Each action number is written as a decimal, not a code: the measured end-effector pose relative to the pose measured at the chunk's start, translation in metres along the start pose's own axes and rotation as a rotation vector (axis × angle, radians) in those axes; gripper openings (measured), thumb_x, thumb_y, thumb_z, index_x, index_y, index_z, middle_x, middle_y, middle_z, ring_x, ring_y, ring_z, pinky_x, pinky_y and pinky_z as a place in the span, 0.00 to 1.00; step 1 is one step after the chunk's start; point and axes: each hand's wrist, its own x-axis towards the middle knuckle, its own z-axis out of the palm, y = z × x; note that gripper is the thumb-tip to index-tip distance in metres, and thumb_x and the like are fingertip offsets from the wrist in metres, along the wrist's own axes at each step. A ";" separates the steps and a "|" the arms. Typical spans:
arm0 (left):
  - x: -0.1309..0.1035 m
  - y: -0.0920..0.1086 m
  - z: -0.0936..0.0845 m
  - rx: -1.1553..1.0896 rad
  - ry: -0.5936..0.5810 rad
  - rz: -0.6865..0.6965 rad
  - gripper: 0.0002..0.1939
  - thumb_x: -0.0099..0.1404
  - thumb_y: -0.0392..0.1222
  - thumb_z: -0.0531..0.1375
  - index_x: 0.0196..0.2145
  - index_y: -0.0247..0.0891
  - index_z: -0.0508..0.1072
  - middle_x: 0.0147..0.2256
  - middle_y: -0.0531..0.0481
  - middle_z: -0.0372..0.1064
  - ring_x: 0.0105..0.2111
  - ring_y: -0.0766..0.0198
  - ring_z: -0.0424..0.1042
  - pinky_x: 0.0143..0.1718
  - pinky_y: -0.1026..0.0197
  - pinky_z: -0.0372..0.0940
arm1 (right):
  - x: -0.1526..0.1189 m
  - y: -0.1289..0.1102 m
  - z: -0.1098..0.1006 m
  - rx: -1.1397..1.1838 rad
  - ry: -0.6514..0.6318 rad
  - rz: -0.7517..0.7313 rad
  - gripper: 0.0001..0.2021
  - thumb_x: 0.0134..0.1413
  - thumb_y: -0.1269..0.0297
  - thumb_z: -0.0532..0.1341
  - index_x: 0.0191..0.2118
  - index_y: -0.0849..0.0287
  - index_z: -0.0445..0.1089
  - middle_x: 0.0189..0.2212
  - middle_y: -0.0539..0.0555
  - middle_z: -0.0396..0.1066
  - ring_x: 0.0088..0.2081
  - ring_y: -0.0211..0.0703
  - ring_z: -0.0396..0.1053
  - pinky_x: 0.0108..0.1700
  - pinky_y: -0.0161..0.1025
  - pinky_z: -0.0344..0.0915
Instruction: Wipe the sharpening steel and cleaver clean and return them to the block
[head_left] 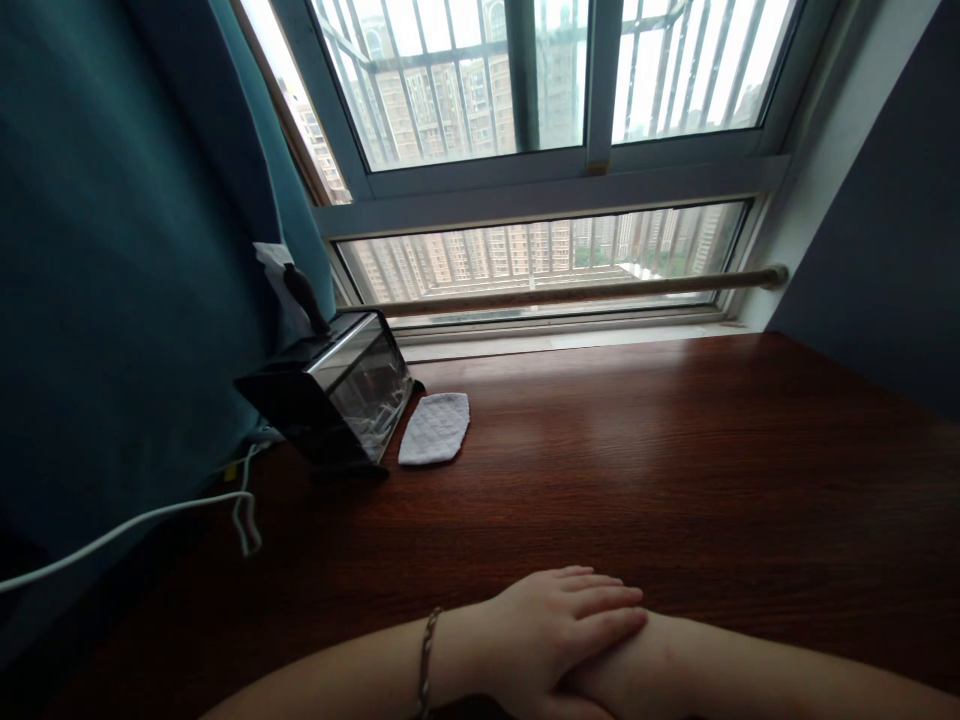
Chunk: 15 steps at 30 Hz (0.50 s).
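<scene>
My left hand (570, 625) lies flat at the near edge of the dark wooden desk (675, 470), fingers stretched and close together, holding nothing. A thin bracelet (426, 660) circles its wrist. It rests on top of my right hand (592, 692), which is almost wholly covered; only the right forearm shows, coming in from the lower right. Both hands are far from the other objects on the desk.
A black, glossy tissue box (330, 395) with a tissue sticking up stands at the back left, beside a teal curtain (112, 250). A white quilted cloth pad (435, 428) lies next to it. A white cable (150, 520) trails off the left. A wooden rod (577, 292) runs along the window.
</scene>
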 end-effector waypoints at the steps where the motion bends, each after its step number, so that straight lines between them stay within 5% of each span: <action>1: 0.000 0.000 0.000 -0.001 -0.004 -0.003 0.39 0.62 0.61 0.50 0.62 0.31 0.49 0.61 0.39 0.50 0.60 0.52 0.54 0.61 0.54 0.49 | 0.000 0.000 0.000 -0.005 -0.003 0.004 0.32 0.49 0.64 0.60 0.60 0.66 0.56 0.60 0.61 0.54 0.62 0.54 0.48 0.64 0.46 0.40; 9: -0.001 0.004 -0.004 0.011 -0.021 -0.008 0.37 0.64 0.59 0.48 0.63 0.32 0.48 0.62 0.40 0.48 0.61 0.52 0.52 0.61 0.51 0.49 | 0.002 0.004 0.003 -0.051 0.035 -0.006 0.31 0.49 0.60 0.61 0.59 0.65 0.59 0.59 0.59 0.57 0.61 0.53 0.51 0.63 0.44 0.45; 15: -0.002 0.007 -0.021 0.100 -0.085 -0.055 0.35 0.66 0.58 0.46 0.64 0.36 0.44 0.63 0.45 0.45 0.63 0.56 0.44 0.63 0.50 0.42 | 0.003 -0.011 -0.017 -0.079 0.118 -0.053 0.27 0.55 0.58 0.56 0.60 0.60 0.58 0.59 0.55 0.57 0.59 0.48 0.55 0.61 0.40 0.49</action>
